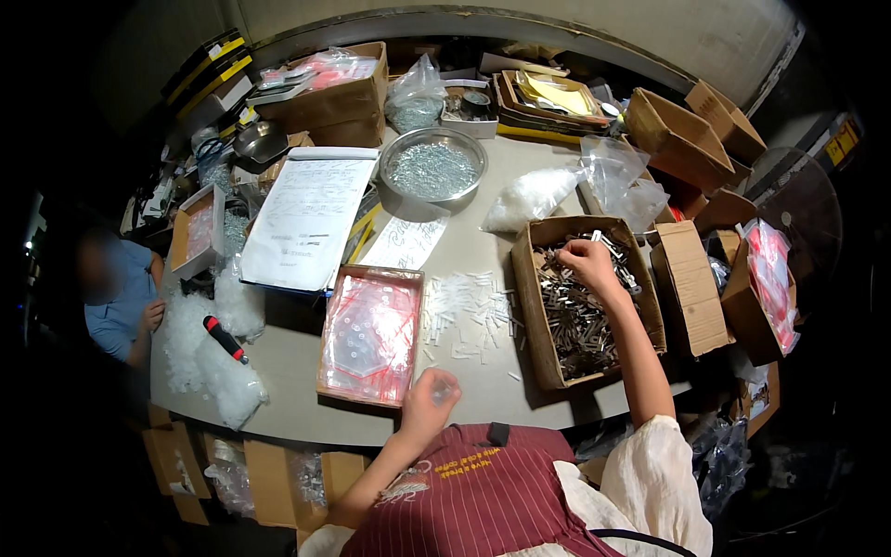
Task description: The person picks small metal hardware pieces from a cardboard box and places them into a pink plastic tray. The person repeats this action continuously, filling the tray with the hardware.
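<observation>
My right hand (588,264) reaches into a cardboard box (524,306) on the right, over a heap of small metal parts (580,330). Its fingers are pinched together; what they hold, if anything, is too small to make out. Closer to me, my left hand (429,405) is curled around something small and clear that looks like a plastic bag. It is beside the lower right corner of a shallow box (322,395) filled with clear, red-edged plastic bags (371,334). Between the two boxes, small white strip-like pieces (464,311) are scattered on the table (464,371).
A round metal bowl (385,167) of small shiny parts is at the back, near a clipboard with papers (311,218). Bags of white pieces (232,385) and a red-black handled tool (225,340) lie left. More cardboard boxes (691,288) stand right. Another person (121,297) is far left.
</observation>
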The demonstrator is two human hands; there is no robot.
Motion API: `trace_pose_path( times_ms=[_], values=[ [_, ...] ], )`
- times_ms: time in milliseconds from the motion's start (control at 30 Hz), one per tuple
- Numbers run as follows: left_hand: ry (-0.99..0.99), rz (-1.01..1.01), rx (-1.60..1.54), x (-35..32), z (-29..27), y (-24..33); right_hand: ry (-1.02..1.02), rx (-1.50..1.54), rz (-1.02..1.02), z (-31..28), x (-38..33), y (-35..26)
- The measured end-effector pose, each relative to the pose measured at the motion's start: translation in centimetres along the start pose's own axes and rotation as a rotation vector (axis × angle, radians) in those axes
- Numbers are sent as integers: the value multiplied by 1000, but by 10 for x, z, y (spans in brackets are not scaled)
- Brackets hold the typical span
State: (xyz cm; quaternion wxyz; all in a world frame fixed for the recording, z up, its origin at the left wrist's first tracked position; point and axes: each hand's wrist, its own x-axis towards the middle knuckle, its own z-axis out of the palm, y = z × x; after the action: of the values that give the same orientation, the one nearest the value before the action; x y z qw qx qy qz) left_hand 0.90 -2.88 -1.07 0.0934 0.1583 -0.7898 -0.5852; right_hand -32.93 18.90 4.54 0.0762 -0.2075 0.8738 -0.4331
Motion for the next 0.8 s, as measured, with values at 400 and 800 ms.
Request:
trace_pose_path(
  times_ms=[400, 800],
  values=[
    [-89, 30, 9, 4, 6, 3, -63, 460, 137, 1, -103, -19],
    [-84, 111, 18, 4, 10, 22, 355, 10, -195, -4, -124, -47]
  ],
)
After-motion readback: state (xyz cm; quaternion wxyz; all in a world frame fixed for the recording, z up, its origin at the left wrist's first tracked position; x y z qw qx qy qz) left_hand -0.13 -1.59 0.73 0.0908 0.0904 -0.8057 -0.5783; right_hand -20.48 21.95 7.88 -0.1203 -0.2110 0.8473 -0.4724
